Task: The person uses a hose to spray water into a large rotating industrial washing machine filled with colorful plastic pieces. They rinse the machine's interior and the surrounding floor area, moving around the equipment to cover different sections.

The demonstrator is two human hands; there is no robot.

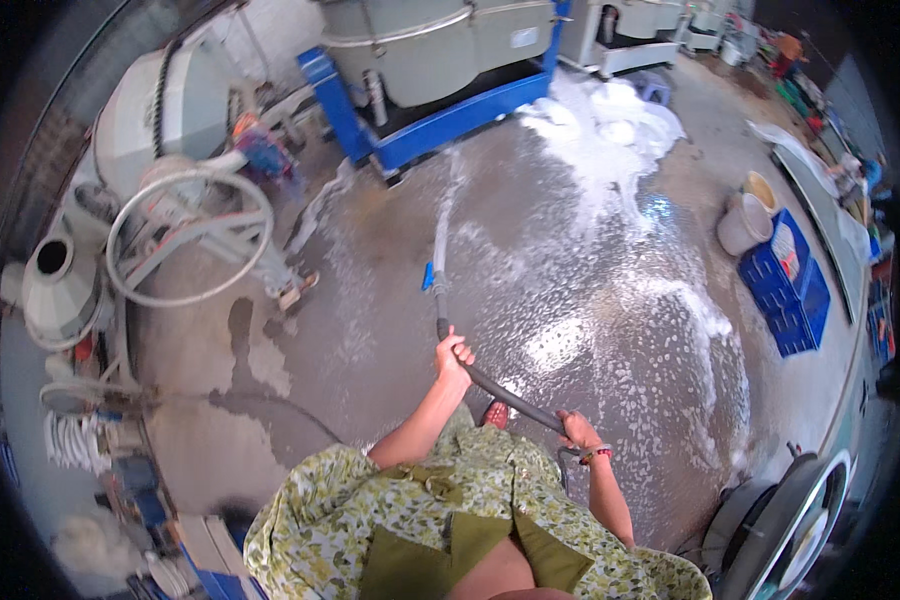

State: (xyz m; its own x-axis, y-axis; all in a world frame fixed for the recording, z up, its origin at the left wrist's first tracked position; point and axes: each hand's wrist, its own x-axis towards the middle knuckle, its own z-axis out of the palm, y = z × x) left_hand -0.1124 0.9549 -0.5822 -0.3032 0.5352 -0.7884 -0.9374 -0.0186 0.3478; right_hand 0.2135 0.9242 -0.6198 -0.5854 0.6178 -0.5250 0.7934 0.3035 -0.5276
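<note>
My left hand [453, 357] is wrapped around a dark grey hose [515, 402] close to its front end. Further back along the same hose, my right hand [578, 430] grips it near my right side. At the front end sits a blue valve lever [429, 277]. A whitish stream of water [442, 230] runs from there toward the blue frame of a machine. The wet floor [530, 290] ahead of me is streaked with suds, and thick white foam [615, 125] lies beside the machine.
A large grey tub machine on a blue frame [450, 125] stands ahead. To the left is a mixer with a big handwheel [190, 238]. Blue crates [785, 285] and a whitish bucket [745, 225] stand right. A round drum-like fan [780, 530] is at lower right.
</note>
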